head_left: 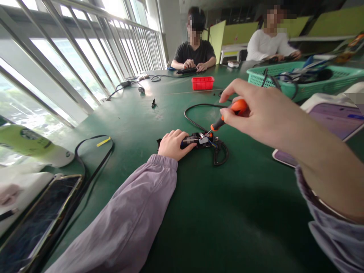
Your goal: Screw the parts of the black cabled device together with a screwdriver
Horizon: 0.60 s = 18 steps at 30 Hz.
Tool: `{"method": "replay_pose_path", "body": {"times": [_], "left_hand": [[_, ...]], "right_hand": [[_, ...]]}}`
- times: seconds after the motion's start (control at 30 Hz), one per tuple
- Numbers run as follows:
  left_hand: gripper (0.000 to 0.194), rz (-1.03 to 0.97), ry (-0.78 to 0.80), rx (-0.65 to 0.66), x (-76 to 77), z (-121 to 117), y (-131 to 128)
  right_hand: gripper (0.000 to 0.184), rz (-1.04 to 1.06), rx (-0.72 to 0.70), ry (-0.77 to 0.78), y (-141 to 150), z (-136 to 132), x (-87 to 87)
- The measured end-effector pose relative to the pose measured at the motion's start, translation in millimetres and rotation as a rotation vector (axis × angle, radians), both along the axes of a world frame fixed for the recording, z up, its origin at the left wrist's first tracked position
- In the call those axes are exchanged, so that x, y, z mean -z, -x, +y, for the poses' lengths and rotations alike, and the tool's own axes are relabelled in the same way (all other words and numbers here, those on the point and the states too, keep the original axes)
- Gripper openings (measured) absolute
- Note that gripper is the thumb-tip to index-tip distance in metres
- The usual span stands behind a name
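Device (pixel 204 140) lies open, black, with thin coloured wires (pixel 212 143) showing.

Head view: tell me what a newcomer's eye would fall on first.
Probably the right hand, large at right, holding an orange-and-black screwdriver angled down to the black device with exposed wires near the centre, which the left hand holds. Next, likely the bright red box farther back on the green table.

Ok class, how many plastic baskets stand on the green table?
2: a small red basket towards the table's far side, near its middle, and a larger teal basket at the right, beyond the right hand.
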<state>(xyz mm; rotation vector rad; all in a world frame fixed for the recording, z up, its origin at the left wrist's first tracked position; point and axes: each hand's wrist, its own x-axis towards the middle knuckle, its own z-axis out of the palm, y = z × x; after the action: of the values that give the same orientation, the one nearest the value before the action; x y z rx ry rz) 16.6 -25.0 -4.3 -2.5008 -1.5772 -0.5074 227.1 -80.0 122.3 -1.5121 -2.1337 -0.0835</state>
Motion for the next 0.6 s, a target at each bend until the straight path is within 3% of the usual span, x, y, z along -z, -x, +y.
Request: {"method": "replay_pose_path", "body": {"times": [0.1,0.23,0.33,0.47,0.6], "left_hand": [[0.043,0.005,-0.005,0.001,-0.2,-0.3,0.0],[0.043,0.003,-0.002,-0.005,-1.5,-1.4,-0.8],[0.043,0.004,-0.002,-0.004,-1.3,-1.4,-0.9],[0.043,0.001,-0.003,0.002,0.4,-0.2,-0.4],[0.043,-0.004,-0.004,-0.001,1.0,0.4,-0.5]], "right_hand": [[0.031,-0.051,0.008,0.018,-2.2,-1.6,-0.2],[0.02,-0.124,0.075,0.007,0.4,-4.2,0.0],[0.033,-0.158,0.145,-0.009,4.6,-6.3,0.3],[0.025,-0.164,0.087,-0.018,5.9,-7.5,0.4],[0.041,-0.15,0.022,-0.023,2.1,-9.8,-0.8]]}}
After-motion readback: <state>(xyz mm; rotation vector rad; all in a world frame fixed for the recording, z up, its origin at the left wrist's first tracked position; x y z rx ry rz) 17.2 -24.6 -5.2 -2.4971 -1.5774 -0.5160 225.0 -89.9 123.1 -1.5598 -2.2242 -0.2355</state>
